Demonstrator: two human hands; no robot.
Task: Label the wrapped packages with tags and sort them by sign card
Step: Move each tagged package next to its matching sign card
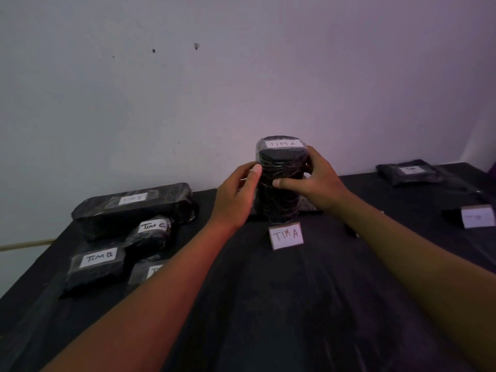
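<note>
A tall black cylindrical package [279, 194] wrapped in clear film stands upright behind the "TIM A" sign card [287, 235]. A white "TIM A" tag sits on its top. My left hand [236, 194] grips its left side and my right hand [312, 181] curls round its right side, thumb across the front. At the left lie several tagged black packages: a long one [134, 208] marked "TIM B", a small one [151, 232] marked "TIM C", another "TIM B" one [98, 265], and one partly hidden by my left forearm [146, 271].
A black cloth covers the table [281, 304]. At the far right a flat black tagged package [408, 171] lies near the wall, with another sign card [477, 216] in front of it, writing unreadable. A pale wall rises right behind the table.
</note>
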